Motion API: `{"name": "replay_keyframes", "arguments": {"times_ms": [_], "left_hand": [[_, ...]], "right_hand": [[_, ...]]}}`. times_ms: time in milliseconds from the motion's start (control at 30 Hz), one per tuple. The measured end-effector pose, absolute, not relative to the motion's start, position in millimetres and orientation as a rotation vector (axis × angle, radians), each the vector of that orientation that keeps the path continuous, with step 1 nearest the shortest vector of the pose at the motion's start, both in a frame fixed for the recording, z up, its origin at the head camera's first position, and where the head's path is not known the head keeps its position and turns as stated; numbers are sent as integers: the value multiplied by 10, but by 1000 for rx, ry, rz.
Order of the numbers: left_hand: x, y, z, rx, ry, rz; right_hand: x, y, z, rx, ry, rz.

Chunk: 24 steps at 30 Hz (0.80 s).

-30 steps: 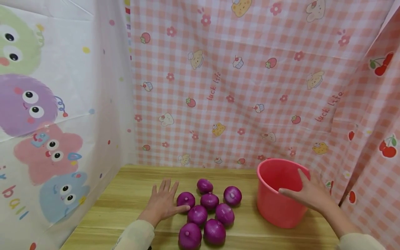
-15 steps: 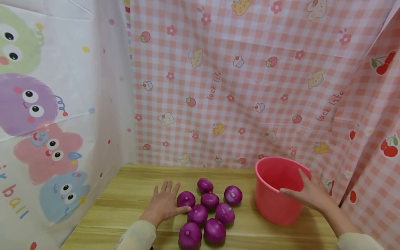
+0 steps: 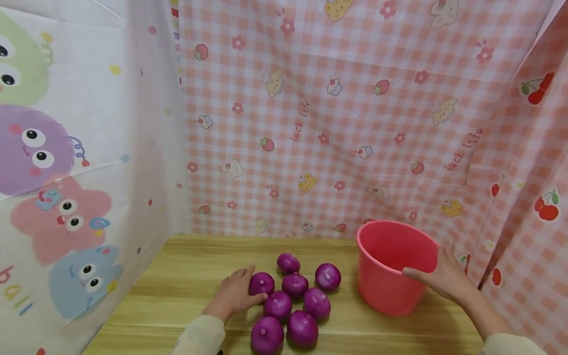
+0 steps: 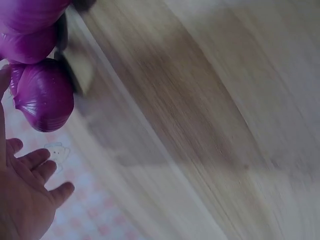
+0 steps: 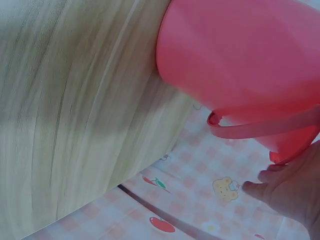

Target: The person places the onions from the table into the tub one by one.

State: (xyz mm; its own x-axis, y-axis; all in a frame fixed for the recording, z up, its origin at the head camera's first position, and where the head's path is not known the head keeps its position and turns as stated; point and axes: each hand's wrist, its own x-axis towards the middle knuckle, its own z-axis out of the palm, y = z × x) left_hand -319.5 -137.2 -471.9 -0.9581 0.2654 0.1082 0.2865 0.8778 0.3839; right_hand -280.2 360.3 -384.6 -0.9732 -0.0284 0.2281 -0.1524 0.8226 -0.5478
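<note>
Several purple onions [image 3: 295,285] sit in a cluster on the wooden table. My left hand [image 3: 235,293] lies along their left side, its thumb stretched toward the leftmost onion [image 3: 262,284]. In the left wrist view its spread fingers [image 4: 44,171] appear beside an onion [image 4: 47,95] with nothing between them. On the right stands a pink-red bucket [image 3: 390,288]. My right hand [image 3: 443,276] is at its right side, with the thumb over the near rim and the fingers mostly hidden behind the wall. The right wrist view has those fingers loosely extended beside the bucket's handle [image 5: 265,127].
The wooden table [image 3: 191,266] ends at a pink checked cloth [image 3: 248,148] hung behind it. A white cartoon-printed sheet [image 3: 142,162] hangs on the left, and a cherry-printed cloth [image 3: 528,162] on the right.
The bucket has shifted slightly left and away from me, while the right thumb has slid right along its rim. My left fingers have drawn in closer to the leftmost onion.
</note>
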Motion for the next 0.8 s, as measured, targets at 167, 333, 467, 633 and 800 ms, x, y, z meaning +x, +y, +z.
{"name": "replay_keyframes", "arguments": {"times_ms": [167,333,467,633,800], "left_hand": [[-3263,-1350,-4739,-418,-2991,-857],[-3307,-1365,-4748,-409,-2976,-1016],[-3314,-1386,-4779,-439,-2954,-1097],[-3328,-1381,-4835,-481,-2958,-1115],[-3351,-1361,-4851,-487,-2962,-1092]], "right_hand": [[-2791,3629,-3827,169,-2770,963],[-2819,3630,-3822,220,-2762,997],[-2833,3623,-3826,222,-2772,976],[-2842,3628,-3813,305,-2758,1044],[-2839,3659,-3792,447,-2704,1148]]}}
